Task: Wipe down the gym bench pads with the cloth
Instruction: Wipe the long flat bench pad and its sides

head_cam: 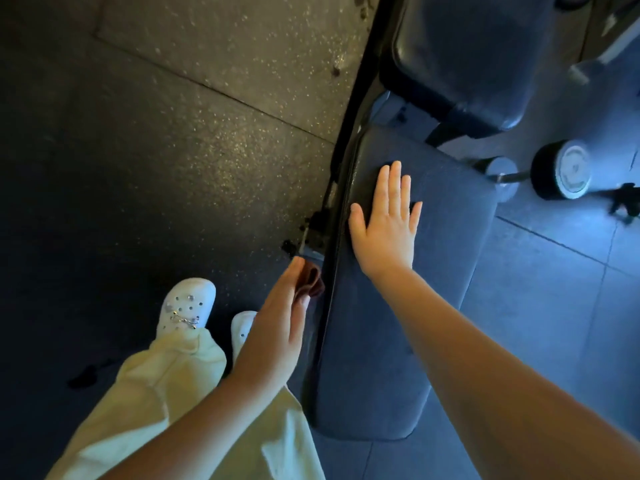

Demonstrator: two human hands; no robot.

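two bench pads point(408, 306) point(467, 57), one cloth point(311, 282), two hands point(277, 327) point(386, 230), seemingly two shoes point(187, 303) point(242, 323).

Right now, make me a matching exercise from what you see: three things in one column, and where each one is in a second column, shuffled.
Things:
1. right hand
2. cloth
3. white shoe

Places:
A. on the speckled floor, left of the bench
B. lying flat on the long pad
C. held in the left hand by the pad's side edge

Pairs: 1-B, 2-C, 3-A
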